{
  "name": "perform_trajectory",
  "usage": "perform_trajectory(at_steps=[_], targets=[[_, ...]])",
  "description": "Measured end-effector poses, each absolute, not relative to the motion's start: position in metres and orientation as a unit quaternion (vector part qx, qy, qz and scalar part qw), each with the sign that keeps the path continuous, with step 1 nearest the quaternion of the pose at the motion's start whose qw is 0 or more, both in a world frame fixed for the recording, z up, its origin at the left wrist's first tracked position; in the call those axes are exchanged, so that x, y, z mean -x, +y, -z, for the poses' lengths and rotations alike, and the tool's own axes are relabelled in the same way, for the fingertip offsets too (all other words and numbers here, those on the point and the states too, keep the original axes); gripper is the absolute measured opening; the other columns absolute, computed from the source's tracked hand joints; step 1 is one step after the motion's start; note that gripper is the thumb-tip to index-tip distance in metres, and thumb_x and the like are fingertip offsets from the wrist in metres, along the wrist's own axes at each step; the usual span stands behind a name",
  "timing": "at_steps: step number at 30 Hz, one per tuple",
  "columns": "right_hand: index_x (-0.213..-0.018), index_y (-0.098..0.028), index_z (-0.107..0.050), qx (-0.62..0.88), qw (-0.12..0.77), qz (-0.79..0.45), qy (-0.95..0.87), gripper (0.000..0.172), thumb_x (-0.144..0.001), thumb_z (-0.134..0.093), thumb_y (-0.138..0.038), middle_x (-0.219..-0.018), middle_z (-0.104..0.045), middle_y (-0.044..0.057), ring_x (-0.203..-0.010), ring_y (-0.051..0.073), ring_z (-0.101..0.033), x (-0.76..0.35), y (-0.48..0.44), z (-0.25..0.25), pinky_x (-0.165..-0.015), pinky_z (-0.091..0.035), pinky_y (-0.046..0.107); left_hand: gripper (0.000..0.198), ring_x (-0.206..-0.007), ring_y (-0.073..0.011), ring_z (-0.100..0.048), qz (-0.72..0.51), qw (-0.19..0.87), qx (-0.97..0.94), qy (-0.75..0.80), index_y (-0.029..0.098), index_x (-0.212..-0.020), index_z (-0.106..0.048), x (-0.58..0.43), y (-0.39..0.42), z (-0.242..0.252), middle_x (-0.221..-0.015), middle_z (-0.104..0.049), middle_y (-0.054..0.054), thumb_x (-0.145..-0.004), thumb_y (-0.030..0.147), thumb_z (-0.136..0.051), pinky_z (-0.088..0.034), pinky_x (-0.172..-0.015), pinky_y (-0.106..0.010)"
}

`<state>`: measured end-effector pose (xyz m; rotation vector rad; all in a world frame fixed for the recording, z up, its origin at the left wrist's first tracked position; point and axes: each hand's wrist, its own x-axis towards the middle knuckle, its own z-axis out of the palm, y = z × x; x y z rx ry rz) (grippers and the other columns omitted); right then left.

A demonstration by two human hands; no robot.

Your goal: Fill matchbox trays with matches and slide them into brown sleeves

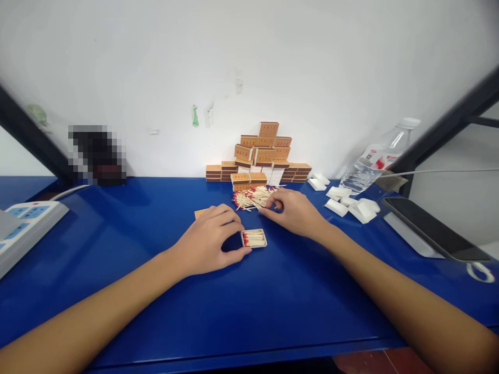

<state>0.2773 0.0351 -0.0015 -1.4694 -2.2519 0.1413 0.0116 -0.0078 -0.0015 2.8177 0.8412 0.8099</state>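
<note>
A small white matchbox tray [254, 245], partly filled with red-tipped matches, lies on the blue table. My left hand [212, 240] curves around its left end, thumb at the near corner and forefinger at the far one. An orange matchbox sleeve [200, 213] shows partly behind the left hand's knuckles. At the right side of a loose heap of matches [251, 197], the fingers of my right hand [292, 210] are pinched together; what sits between them is too small to make out. Stacked orange matchboxes [265, 156] rise behind the heap against the wall.
Several white empty trays [360, 210] lie to the right, beside a leaning clear water bottle [374, 156]. A dark phone [432, 226] rests on a white stand at far right. On the left are a power strip [37, 221] and a pixelated dark object [99, 156].
</note>
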Motion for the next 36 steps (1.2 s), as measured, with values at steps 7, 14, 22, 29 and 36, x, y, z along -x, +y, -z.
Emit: perform_trajectory(at_steps=[7,14,22,29,36], targets=[[-0.078,-0.02,-0.061,0.535,0.183,-0.054,-0.823,0.021,-0.097,-0.063,-0.029,-0.08,-0.064,0.005,-0.073,0.018,-0.057,-0.269,0.037,0.007,-0.064,-0.037,0.031,0.027,-0.104,-0.0263,-0.062,-0.254,0.047,-0.915,0.31,0.021,-0.103,-0.075,-0.007,-0.002,0.002,-0.105,-0.072,-0.007,-0.094,0.045,-0.071,-0.05,-0.091,-0.045],[-0.09,-0.02,-0.059,0.517,0.156,-0.087,-0.837,0.014,-0.101,-0.056,-0.028,-0.092,-0.066,0.007,-0.078,0.02,-0.058,-0.298,0.034,-0.006,-0.07,-0.041,0.032,0.026,-0.104,-0.0262,-0.062,-0.265,0.042,-0.909,0.319,0.02,-0.103,-0.075,-0.007,0.001,0.003,-0.104,-0.073,-0.007,-0.093,0.044,-0.072,-0.051,-0.092,-0.045],[-0.087,-0.021,-0.059,0.427,0.176,-0.23,-0.857,0.025,-0.104,-0.053,-0.039,-0.077,-0.057,0.0,-0.07,0.017,-0.05,-0.288,0.017,-0.029,-0.065,-0.039,0.03,0.026,-0.103,-0.0259,-0.062,-0.264,0.048,-0.906,0.329,0.019,-0.102,-0.075,-0.006,0.003,0.004,-0.103,-0.073,-0.007,-0.092,0.043,-0.073,-0.051,-0.093,-0.045],[-0.092,-0.021,-0.058,0.371,0.168,-0.226,-0.885,0.018,-0.106,-0.053,-0.031,-0.09,-0.063,0.003,-0.079,0.017,-0.054,-0.262,0.002,-0.019,-0.072,-0.04,0.031,0.023,-0.101,-0.0244,-0.063,-0.27,0.076,-0.91,0.305,0.021,-0.1,-0.074,-0.007,0.001,0.002,-0.101,-0.072,-0.006,-0.092,0.043,-0.074,-0.052,-0.094,-0.043],[-0.093,-0.02,-0.062,0.354,0.147,-0.225,-0.896,0.01,-0.102,-0.058,-0.023,-0.093,-0.064,0.003,-0.081,0.017,-0.055,-0.264,0.002,-0.017,-0.072,-0.041,0.03,0.025,-0.101,-0.025,-0.062,-0.267,0.077,-0.911,0.306,0.02,-0.103,-0.075,-0.007,0.001,0.003,-0.101,-0.072,-0.006,-0.09,0.042,-0.075,-0.051,-0.093,-0.045]])
